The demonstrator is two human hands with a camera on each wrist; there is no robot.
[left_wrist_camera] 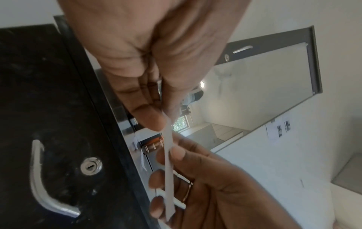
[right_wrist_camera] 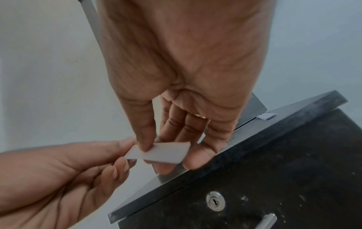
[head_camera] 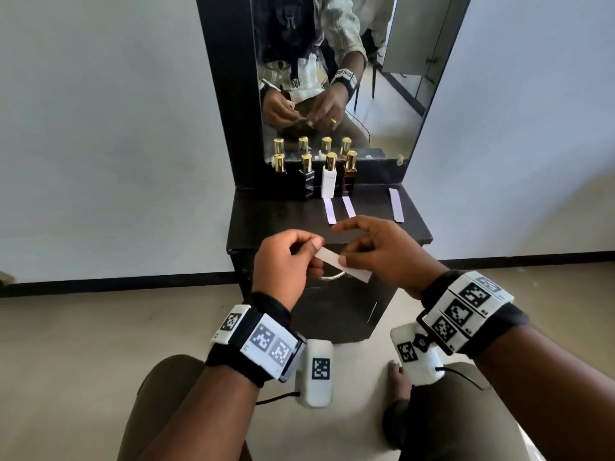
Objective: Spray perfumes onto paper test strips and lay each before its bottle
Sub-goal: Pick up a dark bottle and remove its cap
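Observation:
Four gold-capped perfume bottles stand in a row before the mirror: a black one [head_camera: 279, 168], a dark blue one [head_camera: 308, 183], a white one [head_camera: 328, 184] and an amber one [head_camera: 349, 178]. One paper strip [head_camera: 330, 211] lies before the white bottle, another [head_camera: 349, 207] before the amber one. Over the dresser's front edge both hands hold a further white strip [head_camera: 332, 262] [left_wrist_camera: 169, 164] [right_wrist_camera: 168, 152]. My left hand [head_camera: 312, 253] [left_wrist_camera: 162, 124] pinches its left end. My right hand [head_camera: 346, 259] [right_wrist_camera: 150, 149] pinches it with the thumb on top and fingers beneath.
Spare strips [head_camera: 396, 205] lie at the right of the black dresser top [head_camera: 266, 221]. A mirror [head_camera: 332, 78] rises behind the bottles. Below the top, the cabinet door carries a metal handle [left_wrist_camera: 39, 178] and a lock [left_wrist_camera: 91, 166]. My knees and one foot are beneath.

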